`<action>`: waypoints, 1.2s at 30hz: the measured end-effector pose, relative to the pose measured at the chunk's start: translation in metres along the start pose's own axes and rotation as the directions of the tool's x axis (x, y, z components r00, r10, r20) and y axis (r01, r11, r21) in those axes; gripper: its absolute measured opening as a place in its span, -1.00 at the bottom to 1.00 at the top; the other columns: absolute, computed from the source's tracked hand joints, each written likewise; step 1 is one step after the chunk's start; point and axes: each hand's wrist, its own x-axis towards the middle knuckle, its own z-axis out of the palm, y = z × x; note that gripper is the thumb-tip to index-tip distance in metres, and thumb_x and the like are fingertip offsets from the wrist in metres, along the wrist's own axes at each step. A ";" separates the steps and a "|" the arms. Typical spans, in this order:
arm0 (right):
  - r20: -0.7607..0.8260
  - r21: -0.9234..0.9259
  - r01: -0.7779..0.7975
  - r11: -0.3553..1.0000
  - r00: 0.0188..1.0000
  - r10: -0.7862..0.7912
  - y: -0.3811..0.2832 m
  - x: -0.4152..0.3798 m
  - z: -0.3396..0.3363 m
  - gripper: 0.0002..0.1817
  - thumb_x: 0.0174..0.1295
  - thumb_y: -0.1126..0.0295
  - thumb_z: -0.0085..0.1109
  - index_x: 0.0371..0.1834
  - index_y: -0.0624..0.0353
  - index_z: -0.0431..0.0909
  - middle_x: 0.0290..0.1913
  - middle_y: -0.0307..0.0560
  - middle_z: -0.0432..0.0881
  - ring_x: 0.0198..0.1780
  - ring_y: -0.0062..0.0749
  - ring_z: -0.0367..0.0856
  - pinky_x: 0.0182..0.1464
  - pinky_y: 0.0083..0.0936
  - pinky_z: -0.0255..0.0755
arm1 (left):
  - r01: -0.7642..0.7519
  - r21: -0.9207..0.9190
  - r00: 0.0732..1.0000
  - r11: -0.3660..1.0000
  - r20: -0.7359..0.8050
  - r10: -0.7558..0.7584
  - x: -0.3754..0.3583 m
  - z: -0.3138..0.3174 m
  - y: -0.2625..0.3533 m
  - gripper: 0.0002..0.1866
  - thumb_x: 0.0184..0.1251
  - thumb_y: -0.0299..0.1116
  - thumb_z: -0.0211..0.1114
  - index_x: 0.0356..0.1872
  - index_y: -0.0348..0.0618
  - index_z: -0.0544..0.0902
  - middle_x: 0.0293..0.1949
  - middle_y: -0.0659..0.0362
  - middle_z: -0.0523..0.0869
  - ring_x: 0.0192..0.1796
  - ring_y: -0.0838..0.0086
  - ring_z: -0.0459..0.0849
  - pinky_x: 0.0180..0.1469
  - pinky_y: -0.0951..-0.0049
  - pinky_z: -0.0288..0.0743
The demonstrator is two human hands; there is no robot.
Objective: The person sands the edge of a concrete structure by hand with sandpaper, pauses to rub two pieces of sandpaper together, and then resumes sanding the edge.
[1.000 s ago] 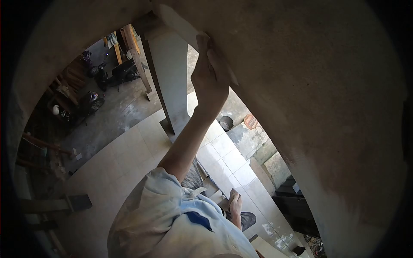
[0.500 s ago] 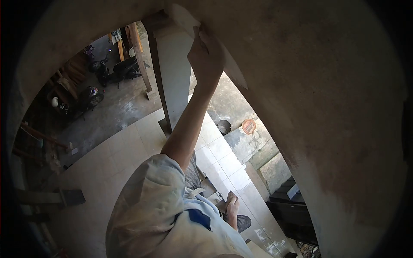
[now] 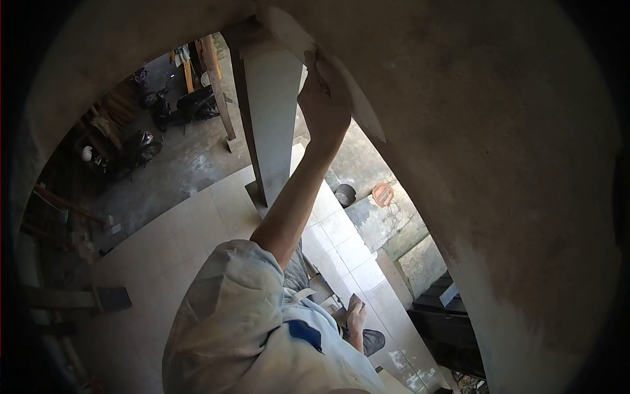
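Observation:
My left hand (image 3: 326, 98) is raised overhead at the end of a bare forearm, its fingers closed and pressed against the lower edge of a plastered arch or beam (image 3: 472, 131). Whatever those fingers hold, if anything, is hidden in shadow. A pale smooth patch (image 3: 361, 108) runs along the edge beside them. Far below, my right hand (image 3: 356, 316) hangs low near my trouser leg. It is closed, and a small brownish thing seems to show at its fingers, too small to name.
A pale pillar (image 3: 272, 118) stands just left of my raised arm. Tiled floor (image 3: 190, 230) stretches below. Motorbikes (image 3: 187, 105) are parked at the upper left. A dark bucket (image 3: 344, 194) and an orange-brown round object (image 3: 382, 194) lie outside the tiles. A black cabinet-like object (image 3: 443, 335) is at lower right.
My left hand has shifted slightly right and down in view, along the plastered edge. The whole scene moves a little the same way. My right hand stays low and closed.

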 end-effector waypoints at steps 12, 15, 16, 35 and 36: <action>-0.062 -0.017 0.084 0.996 0.994 -0.085 -0.053 -0.033 -0.004 -0.54 0.46 0.17 -0.27 0.07 0.36 0.47 -0.02 0.22 0.59 0.06 -0.02 0.55 0.11 -0.28 0.36 | 0.267 -0.039 0.946 0.963 0.200 -0.254 0.018 -0.016 0.008 -0.51 0.54 -0.27 -0.17 0.23 -0.56 0.34 0.22 -0.26 0.45 0.31 0.16 0.44 0.29 0.34 0.37; -0.022 -0.016 0.089 0.996 0.996 -0.089 -0.039 -0.015 -0.003 -0.51 0.46 0.15 -0.28 0.08 0.37 0.46 0.00 0.27 0.58 0.08 0.05 0.53 0.13 -0.24 0.35 | -0.101 0.016 0.995 0.995 0.021 0.101 -0.025 -0.002 -0.008 -0.51 0.54 -0.29 -0.17 0.25 -0.55 0.32 0.02 -0.18 0.49 0.08 0.23 0.46 0.10 0.34 0.37; -0.031 -0.032 0.098 0.995 0.995 -0.099 -0.054 -0.024 -0.005 -0.51 0.46 0.14 -0.28 0.08 0.37 0.46 0.00 0.29 0.58 0.08 0.06 0.53 0.13 -0.24 0.35 | -0.297 0.116 0.950 0.948 -0.066 0.306 -0.033 0.004 -0.017 -0.51 0.54 -0.30 -0.18 0.27 -0.54 0.30 -0.17 -0.09 0.53 -0.15 0.29 0.48 -0.09 0.35 0.38; -0.063 -0.036 0.068 0.997 0.996 -0.070 -0.048 -0.028 -0.007 -0.51 0.45 0.16 -0.28 0.09 0.38 0.46 0.02 0.30 0.57 0.10 0.09 0.53 0.14 -0.24 0.35 | 0.127 0.074 0.991 0.989 0.024 -0.129 0.019 -0.007 -0.030 -0.53 0.54 -0.21 -0.17 0.15 -0.40 0.51 -0.21 -0.07 0.69 -0.35 0.38 0.63 -0.18 0.48 0.50; -0.045 -0.010 0.082 0.997 0.996 -0.083 -0.047 -0.027 -0.005 -0.51 0.46 0.17 -0.29 0.11 0.39 0.45 0.04 0.30 0.56 0.10 0.07 0.53 0.16 -0.25 0.35 | 0.059 0.059 0.998 0.997 -0.039 -0.057 0.018 -0.002 -0.031 -0.53 0.55 -0.21 -0.17 0.15 -0.38 0.52 -0.27 -0.04 0.69 -0.43 0.41 0.59 -0.23 0.48 0.49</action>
